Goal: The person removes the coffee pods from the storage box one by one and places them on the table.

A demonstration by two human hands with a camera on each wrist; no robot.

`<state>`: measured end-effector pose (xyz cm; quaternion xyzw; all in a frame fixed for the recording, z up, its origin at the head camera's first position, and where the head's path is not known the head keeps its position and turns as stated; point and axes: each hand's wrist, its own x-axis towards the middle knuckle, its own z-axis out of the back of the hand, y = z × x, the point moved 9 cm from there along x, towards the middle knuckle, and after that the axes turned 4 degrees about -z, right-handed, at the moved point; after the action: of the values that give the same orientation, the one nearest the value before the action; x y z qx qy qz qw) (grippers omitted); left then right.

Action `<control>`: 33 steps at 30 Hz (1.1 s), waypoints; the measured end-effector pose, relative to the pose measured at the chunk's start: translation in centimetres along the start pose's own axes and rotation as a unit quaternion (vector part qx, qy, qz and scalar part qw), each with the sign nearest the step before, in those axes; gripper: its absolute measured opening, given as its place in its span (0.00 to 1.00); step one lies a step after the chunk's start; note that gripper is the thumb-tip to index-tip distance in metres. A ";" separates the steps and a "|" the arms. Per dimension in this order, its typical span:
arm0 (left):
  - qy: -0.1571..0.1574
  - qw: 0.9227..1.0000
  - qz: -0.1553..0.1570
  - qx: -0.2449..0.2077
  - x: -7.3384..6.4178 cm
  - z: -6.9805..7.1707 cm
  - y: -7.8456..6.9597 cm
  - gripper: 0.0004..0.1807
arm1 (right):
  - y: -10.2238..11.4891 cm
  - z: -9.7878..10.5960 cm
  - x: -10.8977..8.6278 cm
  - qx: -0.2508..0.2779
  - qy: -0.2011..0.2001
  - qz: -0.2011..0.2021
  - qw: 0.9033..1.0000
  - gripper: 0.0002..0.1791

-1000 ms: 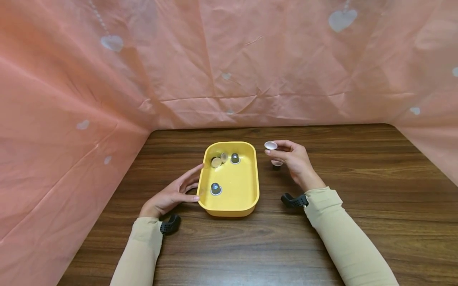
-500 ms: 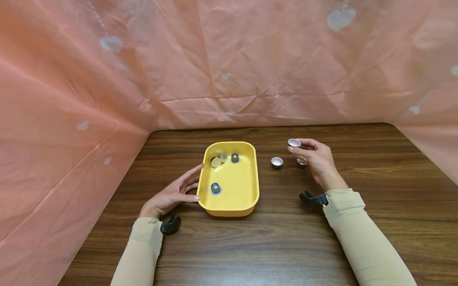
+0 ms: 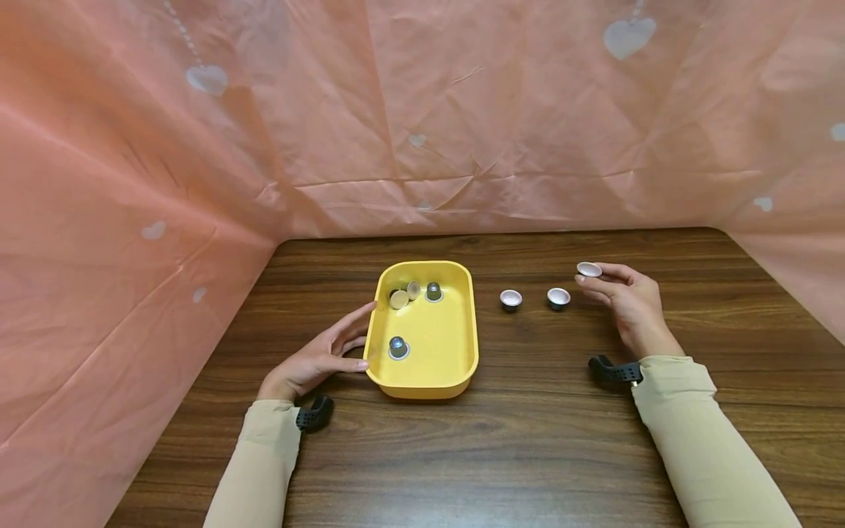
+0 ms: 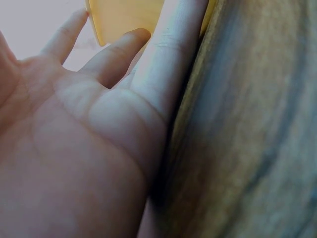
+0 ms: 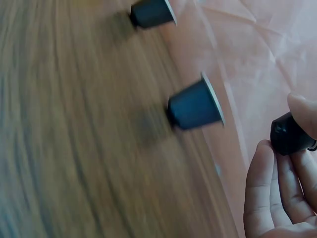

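Between thumb and fingers my right hand [image 3: 630,304] pinches a coffee capsule [image 3: 590,270], its pale lid facing up, above the table on the right. The right wrist view shows this capsule's dark body [image 5: 286,136]. Just left of that hand a second coffee capsule [image 3: 558,298] stands lid up on the wood, and a third coffee capsule [image 3: 511,299] stands further left. My left hand [image 3: 317,363] rests with extended fingers and thumb against the left wall of a yellow tray [image 3: 474,323]. In the left wrist view, fingers [image 4: 166,54] reach to the tray.
Inside the tray, a capsule [image 3: 398,347] sits dome up near the front and another capsule [image 3: 433,292] dome up at the back. Capsules with cream lids [image 3: 399,299] lie tipped in the back left corner. A pink curtain [image 3: 495,147] borders the dark wooden table [image 3: 462,462].
My right hand has moved to the right with its capsule, passing behind the two standing capsules, which now show fully. My left hand and the tray stay in place.
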<state>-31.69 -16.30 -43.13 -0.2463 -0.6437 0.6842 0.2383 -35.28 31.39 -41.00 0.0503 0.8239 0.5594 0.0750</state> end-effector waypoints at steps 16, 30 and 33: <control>0.003 1.000 -0.008 -0.001 0.2 -0.1 -0.1 0.57 | -0.3 3.2 0.1 -0.100 -0.053 -0.034 0.993 0.20; 0.002 1.000 -0.005 -0.004 0.0 -0.2 0.1 0.57 | -0.7 2.9 0.2 -0.177 -0.045 -0.038 0.982 0.20; 0.000 1.000 -0.002 -0.003 -0.1 -0.2 0.0 0.58 | -0.8 2.8 0.3 -0.196 -0.043 -0.039 0.979 0.21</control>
<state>-31.53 -16.18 -43.14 -0.2461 -0.6464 0.6817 0.2386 -35.10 33.73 -42.79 0.0264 0.6960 0.7037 0.1407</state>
